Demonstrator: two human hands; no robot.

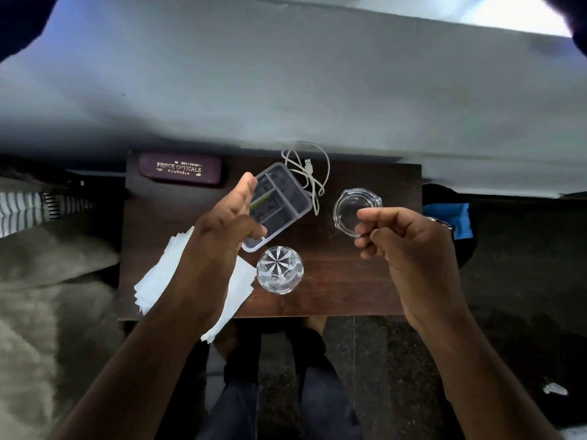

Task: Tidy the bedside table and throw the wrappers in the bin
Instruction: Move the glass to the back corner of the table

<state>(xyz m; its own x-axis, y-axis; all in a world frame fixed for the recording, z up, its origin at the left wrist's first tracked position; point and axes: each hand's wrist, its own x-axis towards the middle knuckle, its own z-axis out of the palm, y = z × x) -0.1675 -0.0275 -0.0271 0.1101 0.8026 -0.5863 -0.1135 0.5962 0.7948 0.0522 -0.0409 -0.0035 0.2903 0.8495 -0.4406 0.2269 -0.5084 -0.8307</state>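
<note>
A dark wooden bedside table (pixel 349 281) stands below me. On it are a purple glasses case (pixel 181 169), a grey divided tray (pixel 286 198), a white cable (pixel 313 173), a glass ashtray (pixel 349 204), a cut drinking glass (pixel 279 269) and white tissues (pixel 158 274) overhanging the front edge. My left hand (pixel 222 223) hovers over the tray's near end with straight fingers, holding nothing. My right hand (pixel 400 239) has curled fingers at the ashtray's near rim; nothing shows in them.
A bed with a grey cover (pixel 47 281) lies at the left. A dark object with something blue (pixel 444 212) stands right of the table. A small white scrap (pixel 554 389) lies on the dark floor. My legs (pixel 279 392) are below the table's front edge.
</note>
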